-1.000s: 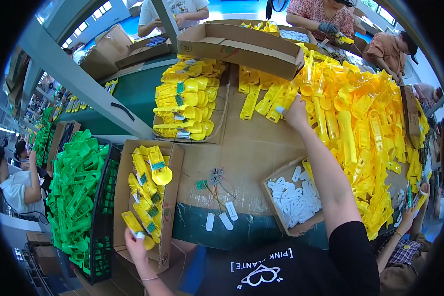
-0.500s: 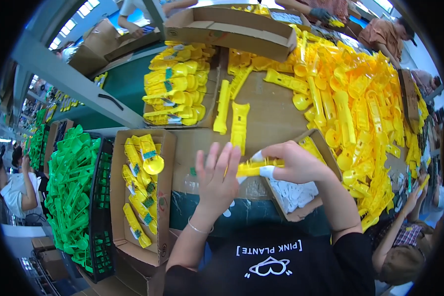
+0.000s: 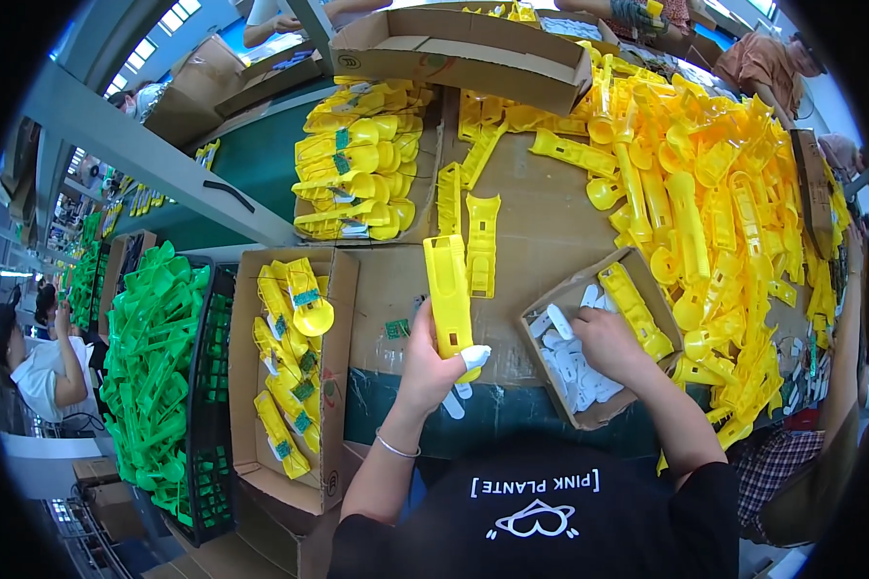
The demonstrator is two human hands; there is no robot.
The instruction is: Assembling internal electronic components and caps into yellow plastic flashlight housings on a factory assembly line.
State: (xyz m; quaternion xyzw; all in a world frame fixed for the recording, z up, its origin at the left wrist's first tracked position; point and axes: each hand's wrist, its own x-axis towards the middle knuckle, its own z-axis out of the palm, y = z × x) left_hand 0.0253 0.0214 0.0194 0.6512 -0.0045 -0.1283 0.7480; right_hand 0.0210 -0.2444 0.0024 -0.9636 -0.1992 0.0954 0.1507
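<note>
My left hand (image 3: pixel 423 365) is wrapped round a long yellow plastic handle shell (image 3: pixel 446 289), held upright with its smooth side showing. A white cover sits on the thumb. My right hand (image 3: pixel 612 343) reaches into a small cardboard box (image 3: pixel 576 422) of white plastic pieces (image 3: pixel 572 372). Its fingers are closed at a white oval piece (image 3: pixel 559 321) standing out of the heap; the fingertips are partly hidden. Beside that hand, another yellow shell (image 3: pixel 637 311) lies in the same box. Beyond my left hand, a loose yellow shell (image 3: pixel 483 246) rests on the cardboard-covered table.
A large heap of yellow parts (image 3: pixel 690 193) covers the right side. To the left stand a carton (image 3: pixel 343 386) of yellow parts with green circuit boards and a black crate (image 3: pixel 212 415) of green parts. Stacked yellow spoons (image 3: pixel 362 159) lie farther back. Co-workers surround the table.
My right hand has let go of the yellow shell and moved right into the box of white pieces. The left hand has turned the shell upright.
</note>
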